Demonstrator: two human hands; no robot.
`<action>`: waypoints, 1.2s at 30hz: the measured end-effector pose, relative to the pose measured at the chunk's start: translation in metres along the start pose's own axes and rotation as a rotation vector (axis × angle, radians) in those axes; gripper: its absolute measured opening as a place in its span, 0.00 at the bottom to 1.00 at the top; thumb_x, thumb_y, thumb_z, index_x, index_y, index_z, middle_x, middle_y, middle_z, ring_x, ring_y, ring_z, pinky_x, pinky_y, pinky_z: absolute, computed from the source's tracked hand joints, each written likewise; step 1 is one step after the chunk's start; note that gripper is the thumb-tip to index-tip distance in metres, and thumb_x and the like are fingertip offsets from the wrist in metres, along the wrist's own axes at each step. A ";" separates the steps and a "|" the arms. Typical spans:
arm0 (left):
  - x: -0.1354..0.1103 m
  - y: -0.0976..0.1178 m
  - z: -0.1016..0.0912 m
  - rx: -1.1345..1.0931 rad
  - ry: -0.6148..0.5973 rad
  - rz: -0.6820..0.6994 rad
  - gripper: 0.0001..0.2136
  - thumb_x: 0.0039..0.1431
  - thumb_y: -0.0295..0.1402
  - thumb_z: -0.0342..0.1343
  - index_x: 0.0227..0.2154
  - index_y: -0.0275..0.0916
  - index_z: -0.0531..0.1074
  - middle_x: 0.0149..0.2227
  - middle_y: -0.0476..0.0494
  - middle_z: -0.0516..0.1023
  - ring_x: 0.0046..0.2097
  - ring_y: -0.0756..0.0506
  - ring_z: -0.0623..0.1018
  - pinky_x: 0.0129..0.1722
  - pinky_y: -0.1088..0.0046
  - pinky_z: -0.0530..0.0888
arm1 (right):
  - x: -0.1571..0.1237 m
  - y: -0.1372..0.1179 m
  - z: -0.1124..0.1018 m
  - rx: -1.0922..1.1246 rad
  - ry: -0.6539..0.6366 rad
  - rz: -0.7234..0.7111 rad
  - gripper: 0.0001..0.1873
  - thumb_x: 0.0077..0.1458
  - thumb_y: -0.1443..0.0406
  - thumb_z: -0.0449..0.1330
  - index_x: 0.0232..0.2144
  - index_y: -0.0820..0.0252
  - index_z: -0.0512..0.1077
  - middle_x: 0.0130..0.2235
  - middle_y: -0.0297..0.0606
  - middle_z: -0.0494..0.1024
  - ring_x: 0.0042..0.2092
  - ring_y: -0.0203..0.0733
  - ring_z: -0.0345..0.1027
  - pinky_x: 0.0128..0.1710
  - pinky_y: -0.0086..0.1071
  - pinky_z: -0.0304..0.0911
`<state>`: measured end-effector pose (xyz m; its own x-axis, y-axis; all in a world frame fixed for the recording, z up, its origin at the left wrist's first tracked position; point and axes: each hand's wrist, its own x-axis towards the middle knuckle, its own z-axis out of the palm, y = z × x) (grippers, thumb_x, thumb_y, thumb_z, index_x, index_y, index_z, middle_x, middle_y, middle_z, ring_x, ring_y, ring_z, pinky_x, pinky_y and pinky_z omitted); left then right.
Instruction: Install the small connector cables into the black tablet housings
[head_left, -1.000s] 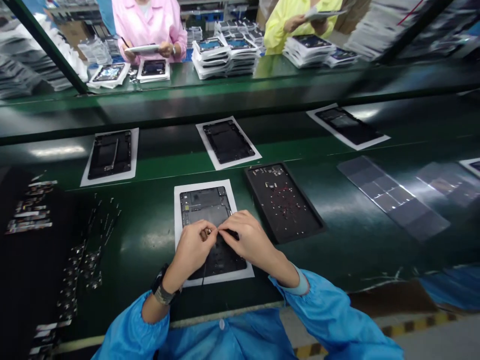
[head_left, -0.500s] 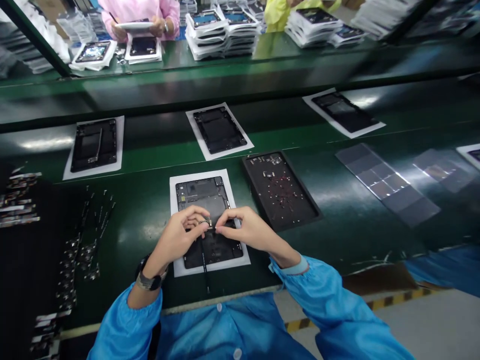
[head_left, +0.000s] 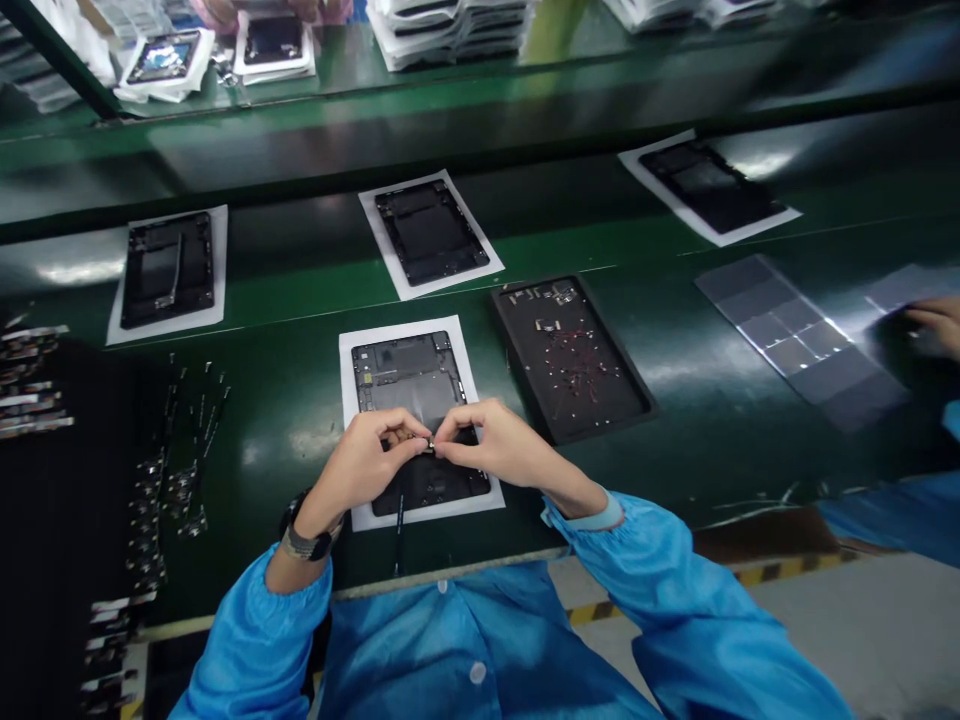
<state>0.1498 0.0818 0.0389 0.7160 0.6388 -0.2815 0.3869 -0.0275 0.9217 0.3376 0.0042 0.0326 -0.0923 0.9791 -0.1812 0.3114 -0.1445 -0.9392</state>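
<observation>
Small part point(head_left: 430, 446): still clamped in both your grips, left hand point(head_left: 365, 467) and right hand point(head_left: 491, 450), unmoved over the tablet shell point(head_left: 405, 375). Seating looks unfinished.

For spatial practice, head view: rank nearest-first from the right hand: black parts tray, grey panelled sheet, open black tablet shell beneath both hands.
1. Open black tablet shell: under the right hand.
2. Black parts tray: just right.
3. Grey panelled sheet: far right.
</observation>
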 end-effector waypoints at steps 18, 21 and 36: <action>0.002 -0.001 0.010 0.083 0.054 -0.069 0.05 0.55 0.29 0.57 0.29 0.37 0.77 0.27 0.45 0.79 0.31 0.46 0.76 0.32 0.72 0.71 | 0.000 0.003 0.007 -0.198 0.041 0.060 0.07 0.51 0.73 0.62 0.26 0.59 0.77 0.28 0.34 0.82 0.32 0.39 0.76 0.34 0.30 0.64; 0.003 -0.002 0.010 0.047 0.040 -0.069 0.05 0.55 0.29 0.57 0.30 0.36 0.77 0.27 0.45 0.79 0.31 0.46 0.77 0.31 0.73 0.71 | 0.000 0.004 0.007 -0.174 0.039 0.062 0.07 0.51 0.73 0.62 0.26 0.59 0.77 0.28 0.34 0.82 0.32 0.39 0.76 0.34 0.30 0.64; 0.004 0.001 0.000 -0.163 -0.070 -0.039 0.02 0.51 0.28 0.62 0.27 0.36 0.77 0.28 0.44 0.82 0.32 0.46 0.80 0.37 0.70 0.77 | 0.004 0.005 -0.009 0.147 -0.170 0.045 0.08 0.52 0.62 0.65 0.30 0.61 0.80 0.31 0.37 0.84 0.35 0.40 0.77 0.36 0.31 0.69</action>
<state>0.1526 0.0846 0.0385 0.7433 0.5818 -0.3301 0.3193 0.1250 0.9394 0.3478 0.0087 0.0295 -0.2430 0.9348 -0.2590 0.1792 -0.2192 -0.9591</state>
